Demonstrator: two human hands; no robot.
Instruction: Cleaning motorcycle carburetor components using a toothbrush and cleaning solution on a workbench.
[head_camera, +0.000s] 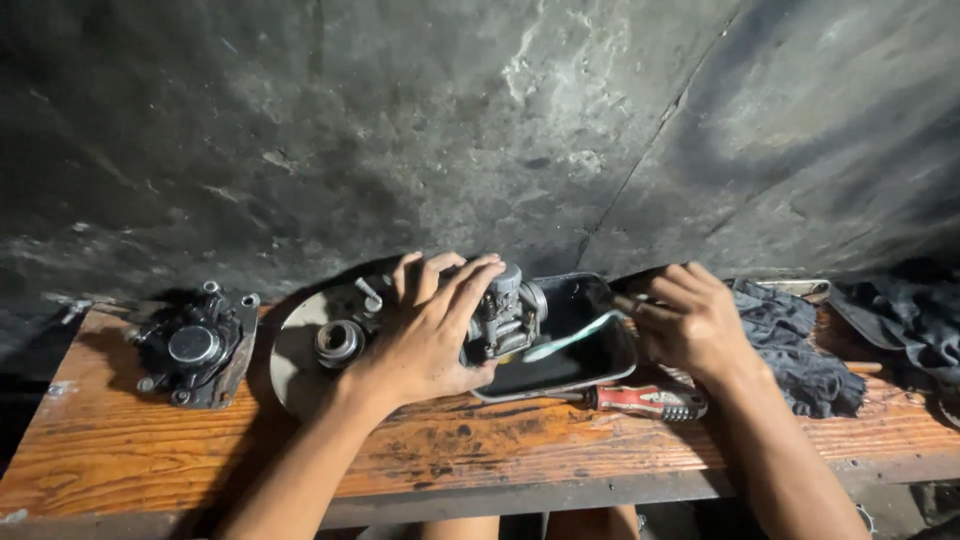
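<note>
The left hand (425, 335) lies palm-down, fingers spread and curled over a grey metal carburettor (505, 315), clamped on it from the near side; the forearm runs up from the lower left at a slant. The carburettor sits at the middle of the table (150, 450), at the left rim of a dark tray (590, 345), its long axis roughly left to right, with a round cap end pointing right toward the tray's inside. The right hand (690, 320) is curled into a loose fist, knuckles up, pinched on a thin dark tool (625, 300) whose tip points left toward the carburettor; the forearm comes up from the lower right. The two hands are apart, with the tray between them. A pale strip (575, 337) lies slantwise in the tray. Just in front of the tray lies a screwdriver (645, 401) with a red and black handle, lying left to right, shaft to the left. Under the left hand is a round metal plate (295, 355) bearing a small ring-shaped part (340, 341). Farther left sits a dark caliper-like part (195, 345) on a flat piece. To the right of the right hand lies a dark rag (800, 345), and more dark cloth (905, 315) at the far right edge. Behind the table rises a grey, stained wall (480, 120).
</note>
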